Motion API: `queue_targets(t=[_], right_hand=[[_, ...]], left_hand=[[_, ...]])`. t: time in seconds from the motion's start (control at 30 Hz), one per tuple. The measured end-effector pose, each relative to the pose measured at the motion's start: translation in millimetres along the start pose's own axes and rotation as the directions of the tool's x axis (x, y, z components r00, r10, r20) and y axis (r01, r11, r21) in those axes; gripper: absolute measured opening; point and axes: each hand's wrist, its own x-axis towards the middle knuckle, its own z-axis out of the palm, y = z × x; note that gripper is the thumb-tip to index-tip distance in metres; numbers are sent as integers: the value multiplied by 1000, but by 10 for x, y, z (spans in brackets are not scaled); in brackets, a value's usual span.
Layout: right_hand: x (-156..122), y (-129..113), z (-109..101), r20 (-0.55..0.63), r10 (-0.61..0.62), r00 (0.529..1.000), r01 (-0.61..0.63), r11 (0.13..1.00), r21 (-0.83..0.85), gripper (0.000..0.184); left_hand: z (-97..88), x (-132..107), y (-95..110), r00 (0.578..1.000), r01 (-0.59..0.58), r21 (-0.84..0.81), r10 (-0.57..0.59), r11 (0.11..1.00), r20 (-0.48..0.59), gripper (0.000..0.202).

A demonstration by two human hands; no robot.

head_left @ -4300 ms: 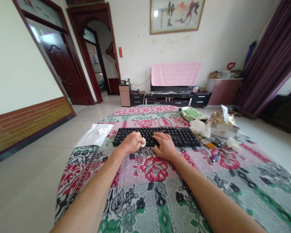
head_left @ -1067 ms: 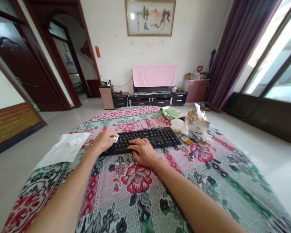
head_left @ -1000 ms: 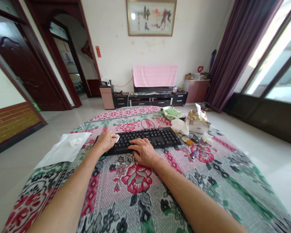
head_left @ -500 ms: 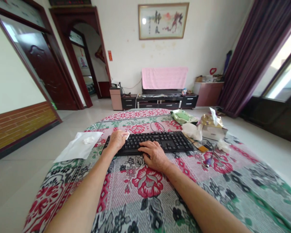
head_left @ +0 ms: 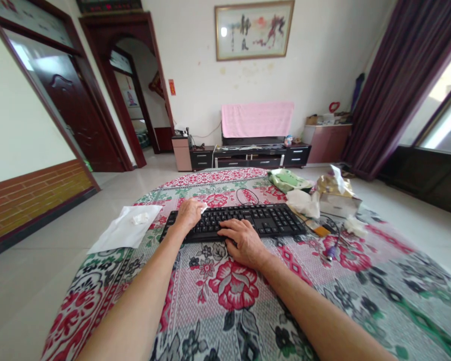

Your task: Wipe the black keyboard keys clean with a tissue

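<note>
A black keyboard [head_left: 263, 223] lies across the patterned tablecloth in front of me. At its left part, my left hand [head_left: 189, 213] is closed on a small white tissue [head_left: 204, 206], held over the upper rows of keys. My right hand [head_left: 244, 240] rests on the front middle of the keyboard, fingers stretched out and slightly apart, with nothing in it. A thin black cable [head_left: 248, 195] loops behind the keyboard.
On the left a white sheet [head_left: 113, 231] bears a crumpled tissue [head_left: 140, 218]. To the right stand a tissue box [head_left: 338, 203], a white plastic bag [head_left: 302, 203] and a green bag [head_left: 289, 180]. A cable with a purple plug [head_left: 331, 252] and a crumpled tissue [head_left: 356, 226] lie nearby.
The camera view has turned slightly, so the scene sits a little further right. Both hands stay at nearly the same places on the keyboard, the left still gripping the tissue.
</note>
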Motion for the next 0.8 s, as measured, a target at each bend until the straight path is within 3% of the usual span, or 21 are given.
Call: queue_targets(t=[0.23,0.43,0.8], right_hand=[[-5,14,9,3,-3,1000,3,1000,-9,34],[-13,31,25,1,-9,1000,9,1000,-7,34],[-12,20,14,-4,-11,1000,11,1000,-4,33]], left_hand=[[30,18,-108,999,34,11,-34,999,-5,28],[-106,-69,-248,981,192,79,-192,978,-7,25],[-115,-75,-282,965,258,92,-252,962,-74,29]])
